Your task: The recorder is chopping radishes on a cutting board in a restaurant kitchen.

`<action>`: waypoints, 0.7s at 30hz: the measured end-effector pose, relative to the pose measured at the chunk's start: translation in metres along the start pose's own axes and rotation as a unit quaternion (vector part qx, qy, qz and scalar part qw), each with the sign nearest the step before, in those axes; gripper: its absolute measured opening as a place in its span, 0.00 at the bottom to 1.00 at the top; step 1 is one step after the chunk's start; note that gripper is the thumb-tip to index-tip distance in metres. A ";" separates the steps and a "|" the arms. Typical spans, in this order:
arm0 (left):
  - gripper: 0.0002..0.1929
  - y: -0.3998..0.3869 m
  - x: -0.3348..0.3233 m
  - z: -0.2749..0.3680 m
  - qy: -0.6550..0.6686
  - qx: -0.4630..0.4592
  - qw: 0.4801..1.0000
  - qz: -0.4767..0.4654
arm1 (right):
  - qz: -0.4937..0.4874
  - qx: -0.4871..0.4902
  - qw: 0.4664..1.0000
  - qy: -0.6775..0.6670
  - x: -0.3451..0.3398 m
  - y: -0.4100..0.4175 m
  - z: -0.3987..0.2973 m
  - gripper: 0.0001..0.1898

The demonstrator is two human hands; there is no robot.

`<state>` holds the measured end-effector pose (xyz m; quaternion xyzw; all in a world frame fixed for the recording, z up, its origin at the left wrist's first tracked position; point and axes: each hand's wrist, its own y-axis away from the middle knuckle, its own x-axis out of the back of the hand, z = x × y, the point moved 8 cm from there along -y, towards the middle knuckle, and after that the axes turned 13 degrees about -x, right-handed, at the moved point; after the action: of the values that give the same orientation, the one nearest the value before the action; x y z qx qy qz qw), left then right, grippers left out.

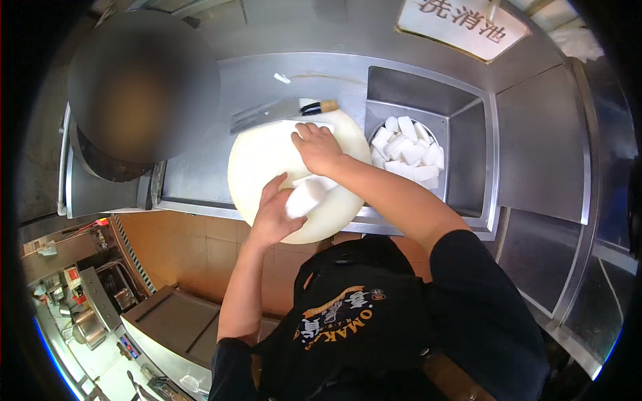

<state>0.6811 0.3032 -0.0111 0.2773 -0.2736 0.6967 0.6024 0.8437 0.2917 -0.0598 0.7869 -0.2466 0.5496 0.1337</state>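
Note:
A thick white piece, perhaps peeled radish (pixel 305 197), is held between the thumb and fingers of my left hand (pixel 275 213), above the near part of a round cream-coloured cutting board (pixel 261 160). My right hand (pixel 318 148) lies over the far part of the board, its fingertips on a flat white piece (pixel 321 125); whether they grip it cannot be told. Another white piece (pixel 325 181) lies between the hands, partly hidden. Beyond them a cleaver (pixel 268 114) rests across the board's far edge, its dark and wooden handle to the right.
Right of the board, a round container (pixel 371 134) heaped with cut white pieces (pixel 409 150) stands in a steel sink (pixel 466 150). A small white scrap (pixel 282 78) lies on the steel counter (pixel 200 175). A large round blurred object (pixel 143 90) is at the upper left.

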 end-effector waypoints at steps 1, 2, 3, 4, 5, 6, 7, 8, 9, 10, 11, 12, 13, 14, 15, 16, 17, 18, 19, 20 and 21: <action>0.33 -0.011 -0.007 0.003 -0.006 0.004 1.000 -0.004 | 0.001 0.001 1.000 -0.009 0.003 -0.002 0.001 0.22; 0.33 -0.019 -0.023 0.002 0.002 0.014 0.999 -0.042 | -0.052 -0.006 0.999 -0.006 0.002 -0.006 0.000 0.21; 0.33 -0.029 -0.040 0.007 0.013 0.019 0.996 -0.082 | -0.103 -0.016 0.995 0.001 -0.002 -0.008 0.006 0.21; 0.32 -0.038 -0.049 0.012 -0.012 0.024 0.996 -0.083 | -0.055 -0.001 0.998 -0.002 0.000 -0.014 0.011 0.17; 0.32 -0.045 -0.058 0.021 -0.013 0.031 0.996 -0.088 | -0.060 0.000 0.998 -0.009 -0.004 -0.018 0.016 0.17; 0.33 -0.053 -0.065 0.030 -0.038 0.062 0.990 -0.118 | -0.059 -0.023 0.998 -0.017 -0.004 -0.026 0.023 0.16; 0.33 -0.057 -0.073 0.035 -0.064 0.093 0.983 -0.147 | -0.059 -0.046 0.997 -0.024 -0.004 -0.028 0.032 0.16; 0.33 -0.057 -0.079 0.039 -0.067 0.102 0.982 -0.147 | -0.085 -0.057 0.995 -0.014 -0.003 -0.027 0.035 0.16; 0.32 -0.056 -0.084 0.040 -0.104 0.111 0.978 -0.145 | -0.088 -0.050 0.995 -0.020 -0.003 -0.023 0.037 0.16; 0.31 -0.055 -0.088 0.042 -0.140 0.119 0.973 -0.143 | -0.133 -0.063 0.989 -0.031 -0.007 -0.016 0.042 0.17; 0.31 -0.058 -0.089 0.046 -0.143 0.126 0.972 -0.138 | -0.175 -0.074 0.981 -0.039 -0.011 -0.013 0.049 0.20; 0.30 -0.054 -0.091 0.046 -0.133 0.153 0.971 -0.129 | -0.177 -0.067 0.981 -0.042 -0.005 -0.006 0.054 0.20; 0.29 -0.051 -0.094 0.046 -0.123 0.180 0.969 -0.119 | -0.191 -0.049 0.980 -0.034 0.001 0.003 0.062 0.21; 0.29 -0.050 -0.098 0.047 -0.122 0.185 0.968 -0.118 | -0.204 -0.035 0.978 -0.023 0.009 0.012 0.073 0.23; 0.29 -0.049 -0.097 0.049 -0.128 0.189 0.970 -0.090 | -0.218 -0.035 0.974 -0.048 0.014 0.012 0.091 0.27; 0.29 -0.046 -0.098 0.049 -0.132 0.194 0.970 -0.061 | -0.235 -0.035 0.969 -0.072 0.017 0.014 0.109 0.31; 0.29 -0.044 -0.102 0.048 -0.127 0.201 0.970 -0.060 | -0.243 -0.075 0.963 -0.090 0.030 0.017 0.131 0.30; 0.30 -0.048 -0.099 0.051 -0.130 0.213 0.967 -0.046 | -0.226 -0.075 0.962 -0.131 0.024 0.014 0.159 0.32; 0.30 -0.046 -0.098 0.052 -0.130 0.227 0.965 -0.033 | -0.231 -0.087 0.952 -0.180 0.019 0.012 0.188 0.33; 0.30 -0.044 -0.101 0.051 -0.121 0.236 0.964 -0.032 | -0.283 -0.107 0.926 -0.226 0.028 0.013 0.209 0.36; 0.30 -0.045 -0.097 0.054 -0.127 0.239 0.963 -0.016 | -0.302 -0.121 0.910 -0.256 0.031 0.011 0.233 0.34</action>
<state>0.7404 0.2041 -0.0409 0.5037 -0.1694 0.6911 0.4898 1.0321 0.1632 -0.1158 0.9153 -0.0881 0.2284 0.3198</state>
